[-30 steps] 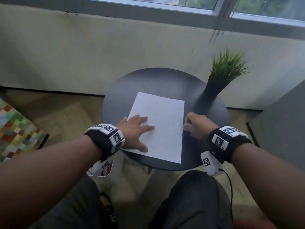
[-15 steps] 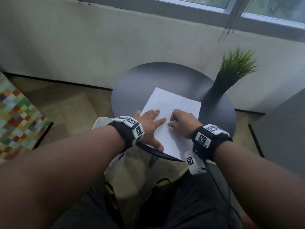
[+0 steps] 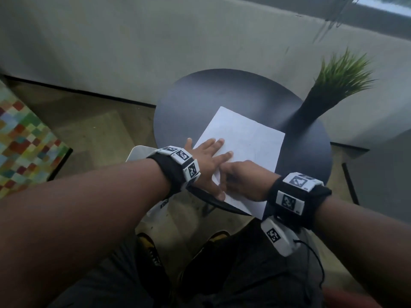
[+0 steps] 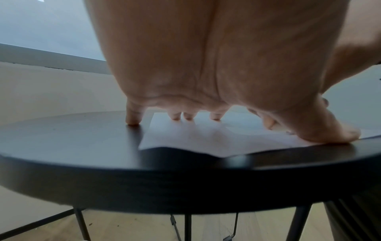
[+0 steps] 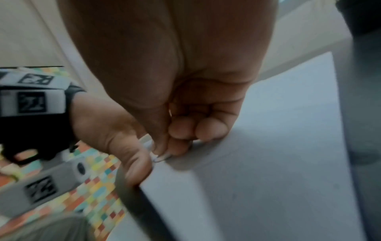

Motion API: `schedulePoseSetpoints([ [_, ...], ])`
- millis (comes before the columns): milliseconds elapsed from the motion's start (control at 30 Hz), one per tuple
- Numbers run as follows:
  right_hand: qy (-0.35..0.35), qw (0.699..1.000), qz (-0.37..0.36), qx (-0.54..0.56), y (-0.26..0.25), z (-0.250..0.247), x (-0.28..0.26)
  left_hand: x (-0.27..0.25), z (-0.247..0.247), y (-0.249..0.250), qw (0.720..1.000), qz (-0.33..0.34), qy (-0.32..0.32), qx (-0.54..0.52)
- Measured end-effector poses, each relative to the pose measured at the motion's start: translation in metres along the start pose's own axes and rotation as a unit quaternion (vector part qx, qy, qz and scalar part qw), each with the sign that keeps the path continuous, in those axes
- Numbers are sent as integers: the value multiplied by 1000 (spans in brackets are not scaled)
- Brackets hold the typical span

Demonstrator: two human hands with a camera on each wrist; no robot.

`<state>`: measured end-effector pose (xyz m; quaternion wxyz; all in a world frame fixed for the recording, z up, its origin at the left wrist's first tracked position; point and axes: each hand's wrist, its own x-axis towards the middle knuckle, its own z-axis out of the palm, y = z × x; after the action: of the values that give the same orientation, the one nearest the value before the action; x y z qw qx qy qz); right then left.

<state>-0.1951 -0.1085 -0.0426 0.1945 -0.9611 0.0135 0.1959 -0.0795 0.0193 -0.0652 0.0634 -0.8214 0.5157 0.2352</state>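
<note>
Far on the left a rug [image 3: 20, 147] of many little coloured squares lies on the floor; next comes the left hand [image 3: 206, 161], with a black left wrist band [image 3: 175, 165] that has white tags on it; this hand is open, spread wide and flat; its little finger [image 4: 133, 119] stands on the bare table [image 3: 200, 96] just beside the paper [image 3: 249, 138], three more fingers press on the paper, and the thumb [image 4: 334, 132] presses on it close to the near rim of the table; the paper is a white sheet that lies a bit crooked on the near half of the round dark table; its nearest corner sticks out over the rim, and the left wrist view shows its near edge lifted in a small wave; right beside the left thumb is the right hand [image 3: 244, 181], on the near part of the sheet; its fingers are curled in and its fingertips [image 5: 181, 128] are bunched close together down on the paper; I cannot tell if they pinch the sheet or only press on it; the right wrist band [image 3: 298, 196] is black with white tags too, and a thin black wire [image 3: 320, 263] hangs from it; at the far right of the table stands a dark vase [image 3: 313, 110], well apart from the paper, with green spiky grass [image 3: 342, 74] on top.
</note>
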Motion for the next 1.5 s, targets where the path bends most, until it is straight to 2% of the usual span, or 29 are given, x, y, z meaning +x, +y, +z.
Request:
schedulePoseSetpoints([
  [33,2,1000,15,3,4,-4,2,0,1,0,1000,0,2,1],
  [133,155,979,131,26,22,-11,10,1,0,2,1000,-4,4,10],
  [167,172,976,132,13,19,-7,9,1,1,2,1000,-5,5,7],
  [200,149,984,101,-5,13,0,8,1,2,2,1000,-7,7,3],
  [267,49,998,25,-7,-3,10,0,1,3,1,1000,-8,6,-2],
  [300,28,1000,14,2,-5,7,-3,1,2,1,1000,-8,3,-2],
  [333,47,998,34,12,3,1,-1,1,2,1,1000,-7,2,-2],
  [433,182,971,155,25,31,-10,6,1,-1,3,1000,-10,-6,9],
  [467,180,973,146,5,30,-6,4,2,-2,3,1000,-11,-6,15],
  [567,58,998,10,-11,10,7,-5,5,-6,5,999,-14,-17,30],
  [600,40,999,4,-4,11,2,-7,6,-8,6,999,-15,-21,35],
  [633,60,997,39,-1,19,-5,-3,6,-10,7,999,-15,-24,40],
  [700,153,978,142,3,36,-15,4,6,-13,10,998,-13,-29,49],
  [733,174,971,166,-5,37,-13,4,6,-14,11,998,-13,-31,52],
  [767,161,976,144,-26,32,-9,2,5,-14,12,998,-13,-31,52],
  [867,25,999,8,-32,8,5,-8,4,-15,12,998,-14,-31,56],
  [900,10,1000,13,-23,11,-1,-10,4,-16,12,998,-13,-31,59],
  [1000,129,980,152,-8,37,-18,-3,3,-16,14,997,-15,-33,63],
  [1033,148,974,173,-5,39,-17,-3,3,-15,14,997,-16,-35,62],
  [1067,137,979,152,-18,34,-14,-6,3,-15,14,997,-18,-36,61],
  [1167,37,998,39,-40,10,2,-14,2,-17,14,997,-17,-39,57],
  [1200,43,997,45,-42,14,0,-14,2,-17,15,997,-16,-39,58],
  [1267,110,984,138,-9,33,-12,-6,1,-18,16,997,-16,-38,60],
  [1333,137,971,197,19,44,-16,-1,0,-19,15,997,-19,-43,59],
  [1433,121,972,201,25,42,-13,-1,1,-21,18,998,-30,-41,34],
  [1500,125,971,202,33,43,-13,-1,3,-15,23,999,-49,-15,1],
])
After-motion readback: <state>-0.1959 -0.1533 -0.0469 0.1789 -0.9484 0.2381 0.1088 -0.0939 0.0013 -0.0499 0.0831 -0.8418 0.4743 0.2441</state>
